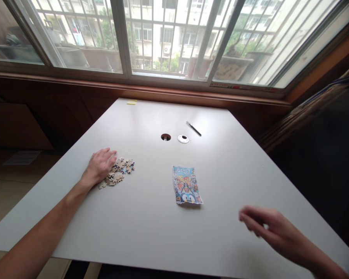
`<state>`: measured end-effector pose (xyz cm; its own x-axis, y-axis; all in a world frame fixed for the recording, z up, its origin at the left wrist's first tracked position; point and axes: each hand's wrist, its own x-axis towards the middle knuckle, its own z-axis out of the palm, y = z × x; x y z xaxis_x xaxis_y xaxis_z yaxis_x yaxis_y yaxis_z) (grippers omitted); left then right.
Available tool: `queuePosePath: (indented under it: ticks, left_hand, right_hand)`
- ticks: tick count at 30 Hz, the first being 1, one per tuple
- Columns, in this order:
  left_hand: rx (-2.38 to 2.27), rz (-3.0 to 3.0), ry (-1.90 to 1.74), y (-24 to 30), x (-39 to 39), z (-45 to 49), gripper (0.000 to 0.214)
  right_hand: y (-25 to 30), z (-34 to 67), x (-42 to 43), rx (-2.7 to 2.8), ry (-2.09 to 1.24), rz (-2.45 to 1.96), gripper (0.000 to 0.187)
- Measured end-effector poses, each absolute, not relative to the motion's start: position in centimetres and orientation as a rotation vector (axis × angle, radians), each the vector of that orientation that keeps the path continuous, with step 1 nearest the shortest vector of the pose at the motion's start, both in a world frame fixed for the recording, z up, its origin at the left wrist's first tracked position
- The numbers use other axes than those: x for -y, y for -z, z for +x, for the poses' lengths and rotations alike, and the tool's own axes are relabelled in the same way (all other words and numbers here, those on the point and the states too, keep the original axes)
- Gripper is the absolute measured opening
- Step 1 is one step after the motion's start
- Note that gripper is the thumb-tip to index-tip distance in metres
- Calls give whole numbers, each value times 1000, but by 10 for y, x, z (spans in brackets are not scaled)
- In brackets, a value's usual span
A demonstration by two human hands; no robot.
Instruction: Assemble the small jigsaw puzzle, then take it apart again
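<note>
My left hand lies flat, fingers stretched out, on the left side of a small heap of loose jigsaw pieces on the white table. Right of the heap lies a colourful printed puzzle packet with cartoon figures. My right hand hovers low over the table's near right part, blurred by motion, fingers loosely extended toward the left, with nothing seen in it.
A black pen lies at the far middle of the table, beside a round cable hole and its silver cap. A yellow sticky note sits at the far edge. A barred window runs behind the table.
</note>
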<state>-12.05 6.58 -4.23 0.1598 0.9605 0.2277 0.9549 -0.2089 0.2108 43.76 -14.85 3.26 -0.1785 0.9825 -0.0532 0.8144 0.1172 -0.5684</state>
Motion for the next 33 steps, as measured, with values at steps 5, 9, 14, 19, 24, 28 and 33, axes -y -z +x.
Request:
queuePosePath:
  ticks: [5,9,14,19,24,28,33]
  left_hand:
    - [-1852,2336,-580,37,-66,-121,57]
    - [-1785,2299,-647,31,-65,-121,56]
    - [-1720,2269,-618,24,-65,-123,57]
    - [-1561,2311,-458,9,-53,-120,57]
    - [-1473,2382,-565,3,-41,-103,49]
    - [-1474,2233,-735,3,-41,-98,33]
    - [-1602,2171,-836,-5,-41,-102,36]
  right_hand:
    - [5,395,54,2108,-262,-1557,23]
    - [31,396,35,2111,-11,-1578,22]
    - [43,404,38,2160,49,-1631,26]
    - [47,403,32,2130,100,-1643,25]
    - [48,405,30,2155,124,-1635,25]
    - [50,406,29,2175,145,-1622,25]
    - [51,408,28,2184,160,-1606,25]
